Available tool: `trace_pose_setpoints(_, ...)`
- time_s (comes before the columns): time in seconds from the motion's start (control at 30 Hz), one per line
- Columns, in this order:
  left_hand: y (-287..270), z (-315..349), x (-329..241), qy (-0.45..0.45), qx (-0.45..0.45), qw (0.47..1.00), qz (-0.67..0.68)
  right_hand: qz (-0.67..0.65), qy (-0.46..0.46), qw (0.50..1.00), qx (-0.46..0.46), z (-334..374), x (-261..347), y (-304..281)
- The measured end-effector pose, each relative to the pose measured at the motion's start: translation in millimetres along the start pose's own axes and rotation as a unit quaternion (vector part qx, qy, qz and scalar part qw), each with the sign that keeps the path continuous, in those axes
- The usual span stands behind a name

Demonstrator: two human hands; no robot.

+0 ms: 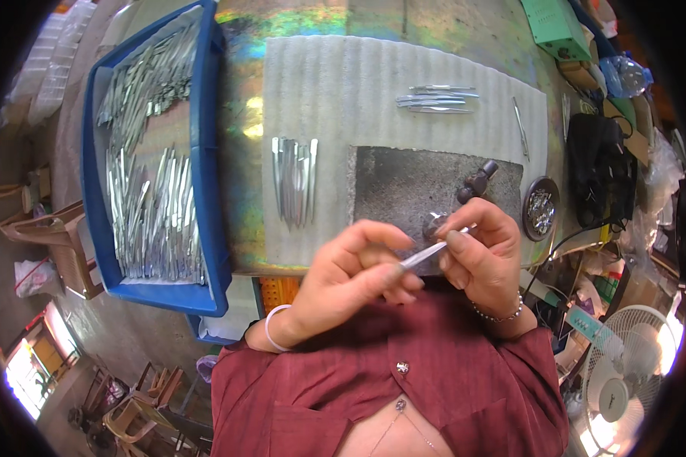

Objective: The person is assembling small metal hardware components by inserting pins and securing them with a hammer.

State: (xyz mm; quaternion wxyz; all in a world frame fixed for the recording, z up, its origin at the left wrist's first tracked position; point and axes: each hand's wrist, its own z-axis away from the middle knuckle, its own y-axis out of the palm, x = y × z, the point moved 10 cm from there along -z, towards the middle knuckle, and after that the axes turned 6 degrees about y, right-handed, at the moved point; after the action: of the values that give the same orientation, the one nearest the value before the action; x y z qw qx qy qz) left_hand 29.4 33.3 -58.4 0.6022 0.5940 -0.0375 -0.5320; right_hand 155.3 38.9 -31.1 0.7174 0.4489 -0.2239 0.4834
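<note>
Between my two hands, just in front of my chest, is a slim silver metal strip (424,254), tilted up toward the right. My left hand (351,266) pinches its lower end at the thumb, with the index finger lifted away. The thumb and fingers of my right hand (486,255) close on the upper end. Under the hands lies a dark, worn slab (396,183). A small dark hammer-like tool (476,183) rests on its right part, and a round shiny metal piece (434,224) shows partly behind my right fingertips.
A blue tray (215,152) of many similar strips stands left. On the white foam sheet (335,84) lie a row of pointed strips (293,179), a small pile (434,100) and a single one (520,126). A dark round dish (541,207) holds small silver bits.
</note>
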Motion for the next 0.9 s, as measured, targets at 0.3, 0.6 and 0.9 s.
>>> trace_pose_setpoints(0.3, -30.0, 28.9, -81.2, 0.269, -0.135, 0.945, -0.128, 0.351, -0.081, 0.930, 0.077, 9.9, -3.0, 35.6)
trace_pose_setpoints(0.6, -61.2, -19.1, -107.9, 0.231, -0.255, 0.541, -0.767, 0.447, -0.224, 0.836, -0.226, 47.6, 53.0, -55.3)
trace_pose_setpoints(0.9, -19.5, -47.9, -112.1, 0.228, -0.224, 0.598, -0.735, 0.664, -0.236, 0.681, -0.198, 37.7, 51.5, -55.4)
